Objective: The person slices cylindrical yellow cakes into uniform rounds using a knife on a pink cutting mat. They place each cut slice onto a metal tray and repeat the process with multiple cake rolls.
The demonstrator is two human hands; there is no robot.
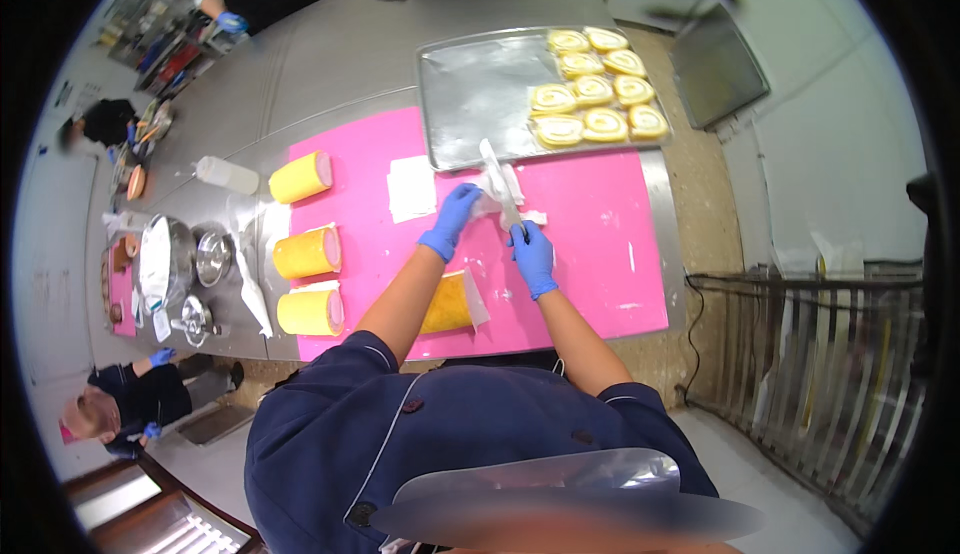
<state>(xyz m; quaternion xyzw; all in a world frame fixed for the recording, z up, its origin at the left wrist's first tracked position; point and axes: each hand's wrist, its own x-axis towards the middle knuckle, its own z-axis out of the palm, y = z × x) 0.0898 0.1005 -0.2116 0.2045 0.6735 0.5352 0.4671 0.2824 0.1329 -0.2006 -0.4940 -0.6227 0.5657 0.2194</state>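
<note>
My right hand (533, 258), in a blue glove, grips the dark handle of a long knife (501, 183), its blade pointing away over crumpled white paper (511, 188). At the paper's left edge is my left hand (454, 216), also gloved; its fingertips touch or pinch the paper. A yellow cake roll (448, 305) with paper at its right end lies near my forearms on the pink mat (585, 254). Three more rolls (301, 177) stand in a column at the mat's left. White paper squares (412, 188) lie left of my hand. Cream-swirled cake slices (602, 125) fill the right of a metal tray (480, 104).
To the left are a squeeze bottle (227, 174), a white piping bag (253, 295), a large steel bowl (166, 261) and a smaller one (213, 256). Co-workers stand at the far side and left. A barred rack (817, 374) is at right.
</note>
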